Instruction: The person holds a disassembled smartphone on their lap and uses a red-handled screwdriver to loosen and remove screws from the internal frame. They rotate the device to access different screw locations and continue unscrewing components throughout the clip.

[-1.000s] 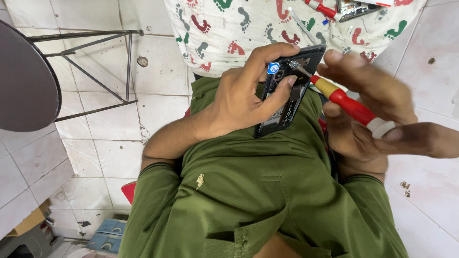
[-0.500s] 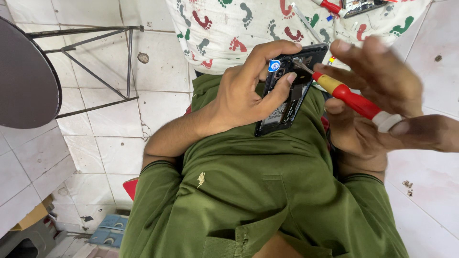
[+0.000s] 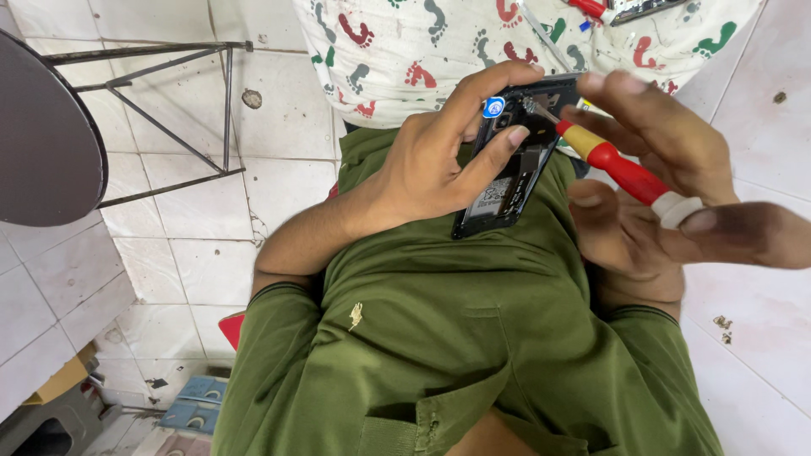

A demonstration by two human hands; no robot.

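Looking down from your head cam, your left hand (image 3: 422, 169) is wrapped around an opened phone (image 3: 515, 160), back cover off so the dark insides show. Your fingers are clamped on it: thumb curled over the top edge, index fingertip pressed on the inner frame, the rest hidden behind the body. The phone sits tilted, top end toward the cloth, held just above your lap in the upper middle of the shot.

Your right hand (image 3: 667, 194) is pinching a screwdriver (image 3: 621, 169) with a red and yellow handle and a white end cap. Fingers are closed around the handle, one fingertip resting on the cap, and the metal tip sits at the phone's upper part, beside a small blue round piece (image 3: 494, 106).

Your green shirt (image 3: 456, 338) fills the lower half. Up top there's a white cloth (image 3: 405, 51) with red and green footprints, with a second red tool (image 3: 591, 8) and what looks like a flat phone part on it, too cropped to tell more. Off to the left you've got a round dark tabletop (image 3: 42, 135) on a thin metal frame (image 3: 169, 118), standing on a white tiled floor (image 3: 169, 253).
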